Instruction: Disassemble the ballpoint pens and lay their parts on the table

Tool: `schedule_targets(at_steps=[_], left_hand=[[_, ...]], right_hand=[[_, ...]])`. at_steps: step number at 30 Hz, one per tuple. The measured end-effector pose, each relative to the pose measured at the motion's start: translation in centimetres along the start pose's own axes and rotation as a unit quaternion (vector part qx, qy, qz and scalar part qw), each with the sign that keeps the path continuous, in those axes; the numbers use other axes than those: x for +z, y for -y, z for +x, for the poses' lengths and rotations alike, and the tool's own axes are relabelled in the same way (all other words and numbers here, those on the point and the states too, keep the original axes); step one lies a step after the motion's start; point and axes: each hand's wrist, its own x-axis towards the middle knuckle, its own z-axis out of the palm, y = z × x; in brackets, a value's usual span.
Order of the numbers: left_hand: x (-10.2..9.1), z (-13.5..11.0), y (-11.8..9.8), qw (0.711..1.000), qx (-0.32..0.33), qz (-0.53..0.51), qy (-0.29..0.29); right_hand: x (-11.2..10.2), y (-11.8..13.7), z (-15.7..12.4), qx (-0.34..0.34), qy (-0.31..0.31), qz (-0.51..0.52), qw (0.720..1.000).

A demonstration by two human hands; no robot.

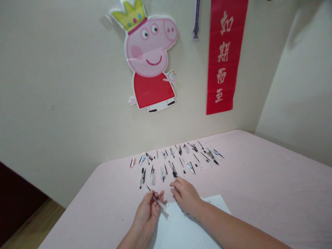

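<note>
My left hand (149,209) is closed around a pen (160,203) with a clear barrel and a dark, pointed end. It is held slanted above the edge of a white paper sheet (178,228). My right hand (185,194) hovers over the far part of the sheet, its fingers bent and thumb apart from them. Nothing shows between those fingertips. Just beyond them lies a group of dark pen parts (173,169). Several more small groups of pen parts, such as black pieces (142,178) and clear pieces (153,177), lie in rough rows.
A pink cloth (259,186) covers the surface, which meets a pale wall (77,103). On the wall hang a cartoon pig cutout (154,90) and a red banner (225,69) with white characters. Wooden floor (33,221) shows at lower left.
</note>
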Motion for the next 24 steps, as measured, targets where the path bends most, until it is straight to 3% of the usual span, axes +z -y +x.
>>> schedule_targets(at_steps=[6,17,24], left_hand=[[0.3,-0.5,0.5,0.998,-0.034,0.045,0.006],[0.7,-0.9,0.4,0.997,-0.071,0.029,0.017],[0.7,-1.0,0.1,0.996,-0.086,0.014,0.023]], right_hand=[[0.6,-0.7,0.4,0.019,0.016,-0.017,1.000],[0.6,-0.1,1.0,0.002,0.058,-0.111,0.992],[0.8,-0.6,1.2,0.000,0.002,0.019,1.000]])
